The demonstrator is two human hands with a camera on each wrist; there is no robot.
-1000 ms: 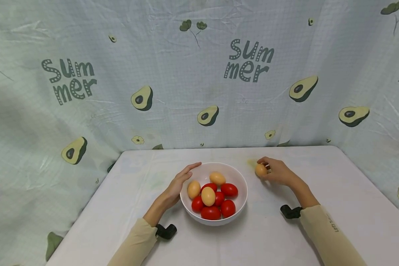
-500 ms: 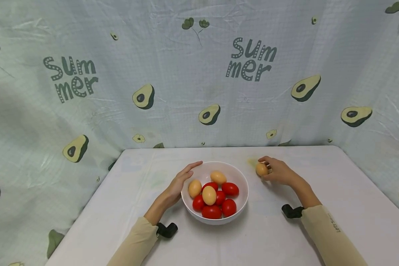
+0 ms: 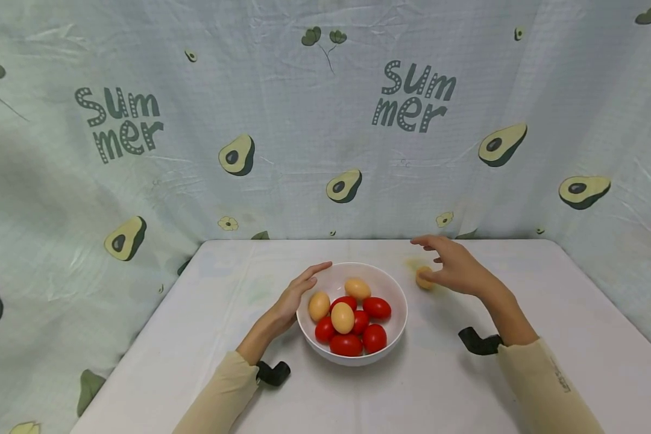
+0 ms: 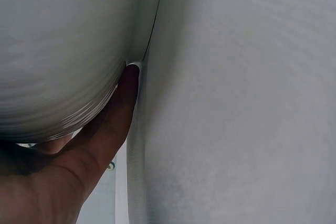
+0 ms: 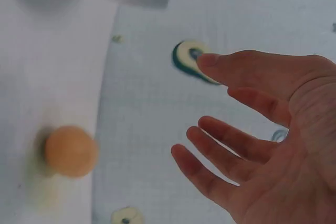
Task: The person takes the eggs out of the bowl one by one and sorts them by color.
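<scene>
My left hand [image 3: 293, 298] rests against the left side of a white bowl [image 3: 396, 328], its fingers stretched along the outer wall. In the left wrist view a digit presses in where the bowl [image 4: 58, 61] curves down to the table. Inside the bowl are 3 brown eggs [image 3: 342, 318] and several red tomatoes [image 3: 377, 308]. Right of the bowl a single brown egg [image 3: 425, 278] lies on the table, partly covered by my right thumb in the head view. My right hand [image 3: 458, 268] hovers above with fingers spread; the right wrist view shows it apart from the egg [image 5: 71, 151].
The table has a pale cloth [image 3: 239, 283] with a faint yellow patch near the lone egg. Behind it hangs a curtain [image 3: 282, 199] printed with avocados and lettering. Each wrist carries a black camera mount [image 3: 477, 342].
My right hand has let go of the lone egg, opened its fingers and lifted off. My left hand stays at the bowl. The head view has shifted slightly.
</scene>
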